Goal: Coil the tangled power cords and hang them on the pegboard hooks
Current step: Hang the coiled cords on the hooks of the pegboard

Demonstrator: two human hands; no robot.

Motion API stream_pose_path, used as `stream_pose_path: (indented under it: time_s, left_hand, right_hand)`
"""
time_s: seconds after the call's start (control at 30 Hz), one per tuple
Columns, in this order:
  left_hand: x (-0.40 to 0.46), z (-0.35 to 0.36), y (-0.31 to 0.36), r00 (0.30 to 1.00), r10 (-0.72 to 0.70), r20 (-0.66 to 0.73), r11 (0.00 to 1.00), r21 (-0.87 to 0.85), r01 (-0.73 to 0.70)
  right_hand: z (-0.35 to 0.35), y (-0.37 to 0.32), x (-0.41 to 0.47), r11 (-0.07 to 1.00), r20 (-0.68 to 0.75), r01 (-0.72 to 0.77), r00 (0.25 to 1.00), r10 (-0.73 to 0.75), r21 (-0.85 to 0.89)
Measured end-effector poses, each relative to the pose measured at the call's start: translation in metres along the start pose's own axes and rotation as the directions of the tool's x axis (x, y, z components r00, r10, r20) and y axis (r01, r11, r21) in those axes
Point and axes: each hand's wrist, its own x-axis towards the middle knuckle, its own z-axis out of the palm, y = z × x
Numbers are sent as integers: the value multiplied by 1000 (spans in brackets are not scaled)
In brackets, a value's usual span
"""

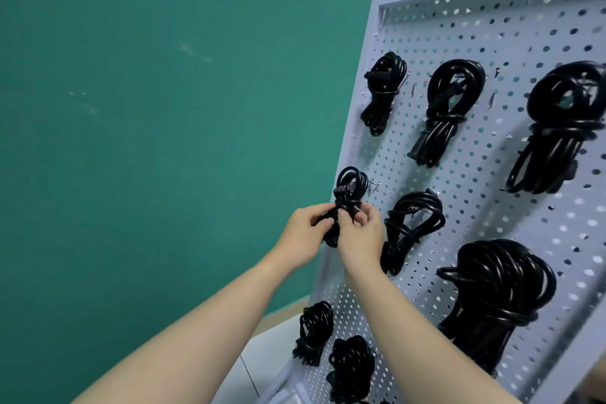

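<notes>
The small black coiled power cord (349, 193) is held against the left edge of the pale grey perforated metal pegboard (511, 207), in the middle row of hung bundles. Both hands are clenched on the cord at its wrapped waist: the left hand (303, 236) grips from the left, fingers curled round the waist and the lower strands, and the right hand (359, 239) pinches the same waist from the right, nearer the board. The bundle's long axis runs near upright, leaning slightly with the board. Its open top loop stands directly above the grip; the tail hangs below, largely hidden behind the hands. A small metal hook (373, 186) shows just right of the top loop, touching or nearly so. Whether the loop is already seated over the hook cannot be told. Judgement: the coming move turns on this loop-to-hook relation, the loop lying above the grip and the hook to its right, on the right hand's side. Seven other black coiled cords hang on the board, the nearest (411, 229) just right of the right hand. A green wall (164, 108) lies behind.
</notes>
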Motion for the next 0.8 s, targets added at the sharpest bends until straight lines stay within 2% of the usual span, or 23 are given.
stream_pose_path:
  time_s: [0.17,0.37,0.8]
  left_hand:
    - [-4,4,-5,1000,4,2,1000,-21,-4]
    - [-8,6,-7,991,73,-110,997,-32,-77]
    - [-9,2,-12,981,170,-91,985,49,-166]
  right_hand:
    - [-2,3,-3,997,-24,51,998,-52,-66]
    - [1,4,-5,998,18,62,998,-62,27]
    - [-1,7,-12,988,16,100,995,-102,120]
